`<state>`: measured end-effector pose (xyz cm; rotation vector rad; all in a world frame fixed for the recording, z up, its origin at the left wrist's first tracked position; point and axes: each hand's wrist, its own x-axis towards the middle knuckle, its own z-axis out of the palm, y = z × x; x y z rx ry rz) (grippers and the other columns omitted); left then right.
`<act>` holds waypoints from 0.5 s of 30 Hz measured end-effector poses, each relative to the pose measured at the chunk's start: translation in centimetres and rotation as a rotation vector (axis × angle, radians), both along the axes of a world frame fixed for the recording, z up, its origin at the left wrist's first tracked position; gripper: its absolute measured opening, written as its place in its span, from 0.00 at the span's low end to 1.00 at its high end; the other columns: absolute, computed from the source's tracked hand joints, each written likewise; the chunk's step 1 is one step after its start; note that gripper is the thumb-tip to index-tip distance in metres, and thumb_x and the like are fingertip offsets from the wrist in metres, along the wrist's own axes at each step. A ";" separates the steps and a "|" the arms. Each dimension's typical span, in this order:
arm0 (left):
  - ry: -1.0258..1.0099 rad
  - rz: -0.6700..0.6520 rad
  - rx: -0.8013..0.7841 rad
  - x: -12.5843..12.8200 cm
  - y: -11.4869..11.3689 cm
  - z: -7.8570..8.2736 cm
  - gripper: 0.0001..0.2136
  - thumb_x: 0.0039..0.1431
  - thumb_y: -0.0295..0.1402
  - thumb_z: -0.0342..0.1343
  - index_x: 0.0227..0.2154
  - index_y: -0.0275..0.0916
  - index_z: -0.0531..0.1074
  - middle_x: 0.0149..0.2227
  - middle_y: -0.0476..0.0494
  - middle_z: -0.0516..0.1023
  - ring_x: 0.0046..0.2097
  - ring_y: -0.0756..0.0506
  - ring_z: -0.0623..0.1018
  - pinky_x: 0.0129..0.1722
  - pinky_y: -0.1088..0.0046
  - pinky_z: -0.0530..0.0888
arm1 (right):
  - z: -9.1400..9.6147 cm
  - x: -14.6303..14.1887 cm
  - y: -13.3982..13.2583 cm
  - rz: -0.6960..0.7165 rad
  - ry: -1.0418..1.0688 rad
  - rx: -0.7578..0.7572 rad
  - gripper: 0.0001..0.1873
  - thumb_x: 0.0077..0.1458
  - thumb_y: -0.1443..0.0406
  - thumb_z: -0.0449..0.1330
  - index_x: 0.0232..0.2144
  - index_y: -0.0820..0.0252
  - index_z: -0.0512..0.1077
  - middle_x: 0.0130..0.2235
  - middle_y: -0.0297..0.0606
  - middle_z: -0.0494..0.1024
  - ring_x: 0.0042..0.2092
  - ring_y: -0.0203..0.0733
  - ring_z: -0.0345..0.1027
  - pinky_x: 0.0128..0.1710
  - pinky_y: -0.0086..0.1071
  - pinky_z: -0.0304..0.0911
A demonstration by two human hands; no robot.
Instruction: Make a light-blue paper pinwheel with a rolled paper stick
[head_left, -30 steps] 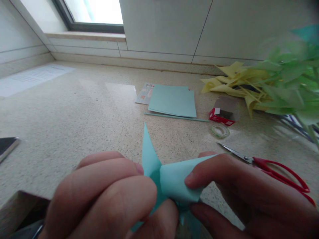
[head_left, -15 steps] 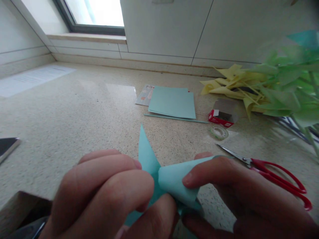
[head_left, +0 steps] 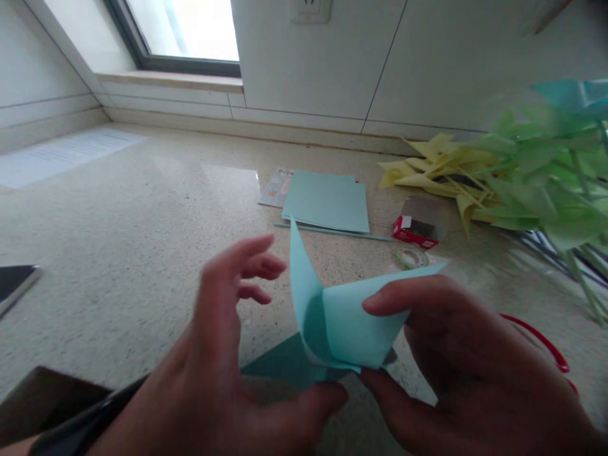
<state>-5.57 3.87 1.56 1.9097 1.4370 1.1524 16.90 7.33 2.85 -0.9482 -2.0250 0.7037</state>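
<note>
A light blue paper pinwheel [head_left: 349,323], its pointed blades curled, is held up in front of me over the counter. My right hand [head_left: 468,345] pinches its right side, with a finger along the upper blade and another digit under the lower edge. My left hand [head_left: 213,354] is at the left of the paper with its fingers lifted and spread. Its thumb reaches to the pinwheel's bottom edge; whether it presses there I cannot tell. Red-handled scissors [head_left: 539,332] lie behind my right hand, mostly hidden by it.
Blue paper sheets [head_left: 327,202] lie on the speckled counter, a thin blue stick [head_left: 332,232] before them. A small red box [head_left: 414,231] and a tape roll [head_left: 411,256] are to their right. Yellow [head_left: 434,161] and green paper pinwheels [head_left: 546,158] fill the right; a dark flat device [head_left: 16,285] lies left.
My left hand has opened from its curled grip and drawn back left, uncovering the pinwheel's middle. The pinwheel and right hand are a little higher, now covering most of the scissors.
</note>
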 end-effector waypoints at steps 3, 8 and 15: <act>-0.157 -0.236 -0.276 0.1 0.7 0.3 0.28 0.52 0.36 0.71 0.55 0.53 0.67 0.50 0.50 0.80 0.46 0.41 0.82 0.42 0.66 0.82 | 0.1 0.1 0.0 0.009 -0.011 0.024 0.26 0.50 0.72 0.63 0.48 0.43 0.66 0.39 0.29 0.79 0.35 0.38 0.77 0.33 0.29 0.74; -0.217 -0.333 -0.397 -0.1 0.9 -0.1 0.07 0.60 0.35 0.64 0.40 0.45 0.77 0.38 0.50 0.84 0.38 0.43 0.83 0.40 0.68 0.81 | 0.0 0.1 -0.2 0.028 -0.032 0.047 0.26 0.51 0.72 0.62 0.50 0.43 0.65 0.37 0.28 0.79 0.34 0.38 0.77 0.33 0.31 0.73; -0.152 -0.259 -0.240 0.4 0.9 0.9 0.04 0.58 0.29 0.60 0.34 0.45 0.76 0.33 0.52 0.83 0.35 0.45 0.83 0.38 0.70 0.81 | 0.1 -0.5 0.0 0.009 -0.083 0.105 0.26 0.51 0.73 0.61 0.50 0.43 0.64 0.36 0.28 0.79 0.33 0.40 0.76 0.33 0.34 0.71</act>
